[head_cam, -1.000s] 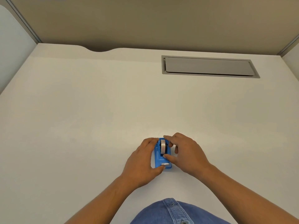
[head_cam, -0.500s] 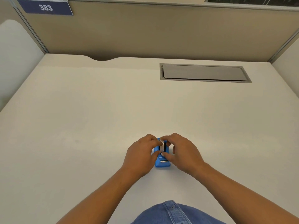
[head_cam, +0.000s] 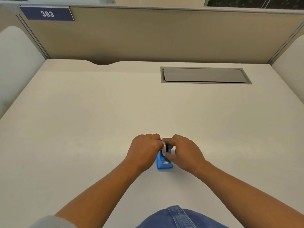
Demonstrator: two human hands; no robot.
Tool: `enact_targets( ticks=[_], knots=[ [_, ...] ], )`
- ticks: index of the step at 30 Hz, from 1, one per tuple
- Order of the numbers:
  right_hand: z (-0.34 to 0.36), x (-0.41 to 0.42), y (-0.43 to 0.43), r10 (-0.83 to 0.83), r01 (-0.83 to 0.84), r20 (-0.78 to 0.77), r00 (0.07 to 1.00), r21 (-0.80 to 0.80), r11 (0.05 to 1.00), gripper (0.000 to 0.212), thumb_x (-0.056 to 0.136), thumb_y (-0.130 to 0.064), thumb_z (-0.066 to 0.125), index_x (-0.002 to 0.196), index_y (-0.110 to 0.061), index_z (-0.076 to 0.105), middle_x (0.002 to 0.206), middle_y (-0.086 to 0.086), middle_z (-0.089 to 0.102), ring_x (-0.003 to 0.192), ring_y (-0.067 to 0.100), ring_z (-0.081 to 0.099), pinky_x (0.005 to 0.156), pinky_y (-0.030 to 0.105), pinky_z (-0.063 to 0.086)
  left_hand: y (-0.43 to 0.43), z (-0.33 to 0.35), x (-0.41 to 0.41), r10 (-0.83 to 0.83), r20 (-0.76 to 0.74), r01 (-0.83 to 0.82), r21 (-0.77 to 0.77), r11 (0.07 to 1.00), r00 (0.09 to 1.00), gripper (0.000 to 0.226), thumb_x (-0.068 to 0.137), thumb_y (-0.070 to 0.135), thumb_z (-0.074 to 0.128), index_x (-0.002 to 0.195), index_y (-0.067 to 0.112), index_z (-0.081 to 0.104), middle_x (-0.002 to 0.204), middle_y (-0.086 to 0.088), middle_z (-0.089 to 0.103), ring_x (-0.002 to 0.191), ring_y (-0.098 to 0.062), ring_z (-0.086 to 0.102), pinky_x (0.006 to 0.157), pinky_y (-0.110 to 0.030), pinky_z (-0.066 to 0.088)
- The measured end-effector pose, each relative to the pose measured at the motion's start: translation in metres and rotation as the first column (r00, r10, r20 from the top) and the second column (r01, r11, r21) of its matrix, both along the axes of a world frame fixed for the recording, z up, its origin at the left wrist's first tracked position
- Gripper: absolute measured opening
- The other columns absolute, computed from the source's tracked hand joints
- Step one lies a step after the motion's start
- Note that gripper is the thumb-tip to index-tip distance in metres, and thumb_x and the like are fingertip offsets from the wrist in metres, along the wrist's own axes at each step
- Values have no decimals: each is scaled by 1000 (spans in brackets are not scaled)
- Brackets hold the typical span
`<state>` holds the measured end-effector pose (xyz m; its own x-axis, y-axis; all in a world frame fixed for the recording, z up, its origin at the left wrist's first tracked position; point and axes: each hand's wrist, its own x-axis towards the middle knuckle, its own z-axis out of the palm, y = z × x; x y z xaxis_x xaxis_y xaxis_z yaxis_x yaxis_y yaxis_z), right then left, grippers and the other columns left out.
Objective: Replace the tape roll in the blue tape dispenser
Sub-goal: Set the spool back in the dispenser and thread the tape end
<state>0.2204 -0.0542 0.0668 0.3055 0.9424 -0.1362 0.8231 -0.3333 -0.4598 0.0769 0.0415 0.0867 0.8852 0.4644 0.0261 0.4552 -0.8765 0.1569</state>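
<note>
The small blue tape dispenser [head_cam: 164, 164] stands on the white desk [head_cam: 98, 122], its metal cutter end toward me. My left hand [head_cam: 144, 151] curls against its left side and holds it. My right hand [head_cam: 186, 153] reaches in from the right, with thumb and fingers pinched on the white tape roll [head_cam: 163, 149] at the dispenser's top. A dark slot shows just right of the roll. Both hands hide most of the roll and the dispenser's far end.
A grey cable-tray lid [head_cam: 204, 75] is set into the desk at the back right. Tan partition walls [head_cam: 148, 33] enclose the desk, with a blue "383" sign [head_cam: 47, 14] at the upper left. My denim-clad lap [head_cam: 177, 218] shows at the bottom edge.
The camera has tilted up, showing more of the partition. My fingertips have closed together over the dispenser's top, and the roll now looks tilted with a dark slot showing beside it.
</note>
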Motion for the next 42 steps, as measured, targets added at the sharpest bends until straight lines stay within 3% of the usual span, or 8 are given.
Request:
enact_targets(
  ticks=[7,11,19,23,28,35,39,42],
  knots=[
    [1,-1,2,-1,1,23,1000,12,1000,32,84,-48,62,115,-43,63,88,-12,61,71,10,54,55,22,40,-1,1,3,33,23,-33,-21,999,999,20,88,9,57,97,23,68,86,2,63,71,-21,59,53,-30,36],
    [2,-1,1,7,-7,20,1000,29,1000,32,84,-47,64,116,-43,62,87,-13,61,70,9,53,52,17,32,-3,-3,5,93,64,-87,-96,992,994,16,91,15,56,101,22,65,93,3,61,74,-19,60,55,-29,40],
    [0,-4,-2,-28,28,-13,1000,40,999,38,78,-38,73,111,-41,55,88,-20,54,70,7,50,57,16,34,-2,1,6,230,158,-192,-223,956,960,16,98,27,47,100,24,62,100,6,61,75,-14,58,60,-26,44],
    [4,-4,-4,-30,31,-44,999,28,999,49,74,-43,76,115,-45,50,89,-20,55,64,1,50,60,16,35,-1,7,4,257,161,-214,-245,946,953,16,98,27,47,101,24,62,101,8,62,76,-13,59,62,-26,46],
    [15,-4,-5,-45,53,-57,997,134,990,14,83,-40,67,95,-39,60,85,-20,57,60,-7,47,57,8,29,0,9,2,250,155,-205,-258,944,956,15,97,26,49,101,25,64,102,8,62,75,-11,55,61,-24,41],
    [22,-1,-3,-27,33,-36,999,178,984,5,87,-32,66,91,-34,66,84,-18,57,61,-7,47,59,11,32,-5,10,1,269,167,-207,-314,927,949,12,95,29,55,99,26,65,100,10,64,69,-8,49,62,-23,41],
    [24,1,-2,-27,34,-39,999,180,983,10,85,-32,65,79,-39,60,79,-18,57,59,-3,50,57,17,37,-7,9,-4,267,186,-192,-342,920,946,14,93,32,58,105,28,64,105,11,63,80,-8,59,62,-15,37],
    [25,0,-5,-13,18,-27,1000,176,984,9,85,-31,64,79,-38,62,79,-18,57,60,2,52,55,18,39,-7,1,-14,261,193,-169,-393,904,946,38,84,40,65,120,34,54,120,14,59,97,-8,61,67,-9,35]
  ],
)
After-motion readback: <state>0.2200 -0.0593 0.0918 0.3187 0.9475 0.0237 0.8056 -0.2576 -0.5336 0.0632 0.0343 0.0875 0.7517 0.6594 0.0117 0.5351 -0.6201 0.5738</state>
